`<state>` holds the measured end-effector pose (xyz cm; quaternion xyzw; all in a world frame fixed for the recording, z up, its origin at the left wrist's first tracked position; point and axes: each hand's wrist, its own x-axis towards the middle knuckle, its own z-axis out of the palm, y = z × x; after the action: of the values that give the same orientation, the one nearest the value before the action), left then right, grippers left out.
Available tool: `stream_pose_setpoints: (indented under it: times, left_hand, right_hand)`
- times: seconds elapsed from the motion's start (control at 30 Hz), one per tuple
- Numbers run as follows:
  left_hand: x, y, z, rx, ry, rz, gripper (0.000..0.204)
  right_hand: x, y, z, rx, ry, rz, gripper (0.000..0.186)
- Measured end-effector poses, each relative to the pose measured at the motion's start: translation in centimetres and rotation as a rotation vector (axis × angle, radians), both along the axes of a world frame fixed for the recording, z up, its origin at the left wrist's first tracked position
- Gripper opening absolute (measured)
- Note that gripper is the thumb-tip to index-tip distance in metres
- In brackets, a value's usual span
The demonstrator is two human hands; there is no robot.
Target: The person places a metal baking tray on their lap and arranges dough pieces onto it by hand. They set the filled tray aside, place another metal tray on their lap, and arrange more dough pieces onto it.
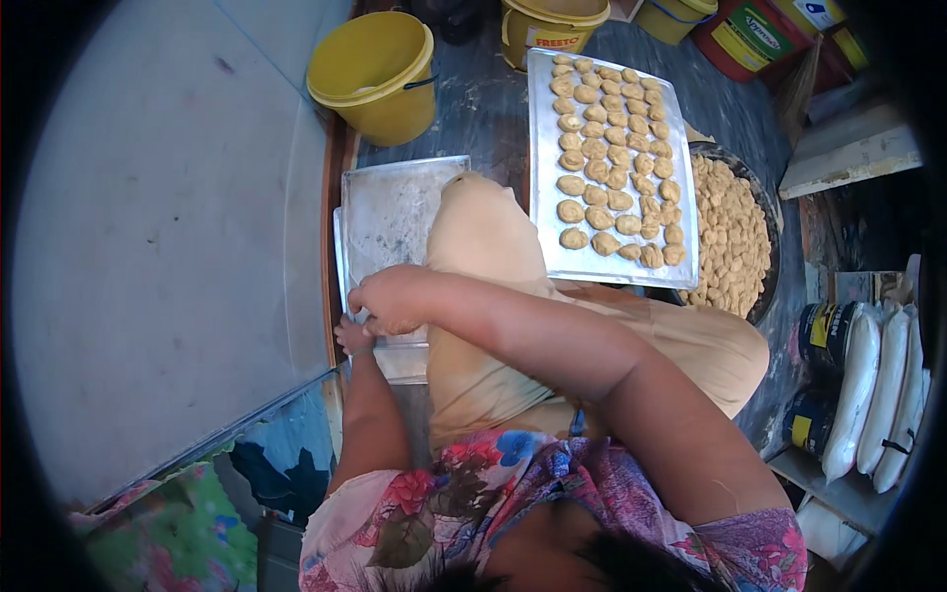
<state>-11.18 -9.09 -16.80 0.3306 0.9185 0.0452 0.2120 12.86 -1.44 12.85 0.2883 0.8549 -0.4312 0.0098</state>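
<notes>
Empty metal trays lie on the floor against the wall, at least two overlapping. My right hand reaches across my raised knee to their left edge, its thumb and fingers drawn together. Just below it, my left hand is at the same edge with fingers bunched, partly covered by the right. Whatever lies between the fingers is too small or hidden to make out. On my right, another metal tray holds rows of flattened brown dough pieces. It rests partly over a dark round basin heaped with dough lumps.
A yellow bucket stands beyond the empty trays, with another yellow bucket farther right. A red tub is at the far right. White plastic-wrapped packs stand on my right. A pale wall panel closes off the left.
</notes>
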Motion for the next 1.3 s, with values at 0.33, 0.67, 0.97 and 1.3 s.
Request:
stream_pose_setpoints:
  times: [0.33,0.67,0.97,1.3]
  left_hand:
    - [-2.7,-2.7,5.8,0.391,-0.577,-0.248,0.059]
    - [8.1,-0.9,30.3,0.588,-0.31,-0.401,0.033]
    - [7.0,0.5,45.1,1.148,-0.407,-0.284,0.033]
    - [19.8,3.4,46.2,1.402,-1.245,-0.399,0.036]
  right_hand:
    - [0.8,0.1,-0.1,0.013,0.083,-0.045,0.044]
    - [3.4,-0.6,0.8,-0.01,0.696,-0.3,0.033]
    - [19.9,1.3,3.7,0.203,0.906,-1.054,0.034]
    - [35.3,-1.8,6.8,-0.026,1.169,-1.067,0.06]
